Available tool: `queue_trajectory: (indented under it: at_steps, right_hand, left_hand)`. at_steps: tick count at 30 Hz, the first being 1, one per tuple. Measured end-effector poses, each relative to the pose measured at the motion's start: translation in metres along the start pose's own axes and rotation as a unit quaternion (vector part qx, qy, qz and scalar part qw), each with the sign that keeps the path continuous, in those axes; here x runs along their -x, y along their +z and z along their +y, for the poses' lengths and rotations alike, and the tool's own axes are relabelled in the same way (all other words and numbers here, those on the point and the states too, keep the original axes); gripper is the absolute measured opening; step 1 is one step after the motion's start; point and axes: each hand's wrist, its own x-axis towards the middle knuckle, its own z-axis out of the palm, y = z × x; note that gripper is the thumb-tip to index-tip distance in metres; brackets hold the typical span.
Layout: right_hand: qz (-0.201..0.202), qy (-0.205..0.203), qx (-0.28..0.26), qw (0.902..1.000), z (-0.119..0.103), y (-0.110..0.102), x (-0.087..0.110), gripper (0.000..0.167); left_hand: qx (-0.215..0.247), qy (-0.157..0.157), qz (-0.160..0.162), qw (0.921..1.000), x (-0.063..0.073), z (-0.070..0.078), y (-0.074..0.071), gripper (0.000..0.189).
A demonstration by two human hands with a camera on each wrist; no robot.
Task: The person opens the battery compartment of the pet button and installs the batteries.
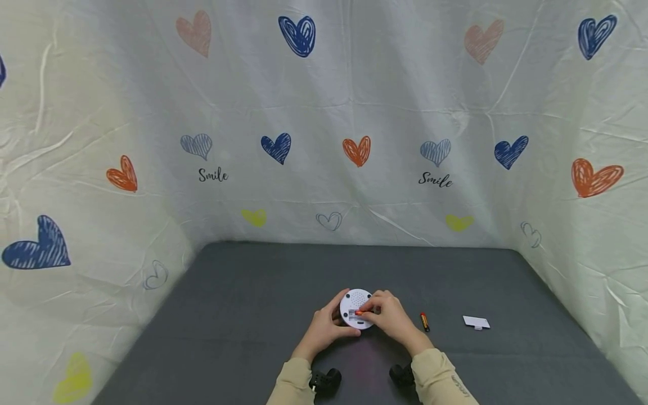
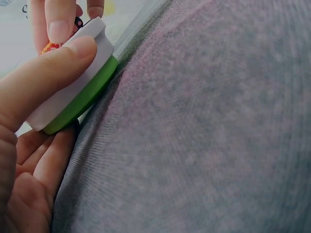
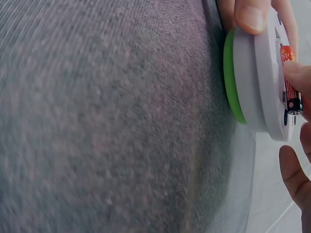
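Note:
A round white device [image 1: 348, 301] with a green base ring [image 2: 86, 100] is tilted on its edge, its perforated underside facing up toward the head view. My left hand [image 1: 326, 325] grips it from the left, thumb on the near rim and fingers around the far side. Between thumb and fingers, my right hand [image 1: 392, 318] pinches a red and black battery [image 3: 290, 82] against the slot in that underside. In the right wrist view the battery lies along the slot, its dark end sticking out a little.
A second battery [image 1: 424, 322] lies on the grey tabletop [image 1: 253, 292] right of my right hand. Farther right is a white battery cover [image 1: 476, 322] with a small tab. A light curtain [image 1: 324, 112] printed with hearts encloses the table at the back and sides.

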Motion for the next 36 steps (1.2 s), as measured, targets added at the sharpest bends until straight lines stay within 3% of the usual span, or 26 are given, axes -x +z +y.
queue_trajectory:
  at_steps: [16, 31, 36]
  right_hand:
    - [0.019, -0.016, 0.012, 0.9996, 0.0029, 0.0076, -0.0019, 0.007]
    - [-0.006, -0.031, 0.055, 0.9980, -0.0043, 0.0023, -0.0019, 0.007]
    - [0.002, -0.029, 0.058, 0.9979, -0.0051, 0.0039, -0.0021, 0.007]
  left_hand:
    - [0.006, -0.003, -0.002, 1.0000, -0.0016, -0.0010, 0.0010, 0.089]
    - [0.010, -0.004, -0.005, 0.9999, -0.0019, -0.0007, 0.0007, 0.089]
    - [0.005, -0.003, -0.003, 1.0000, -0.0023, 0.0009, 0.0008, 0.089]
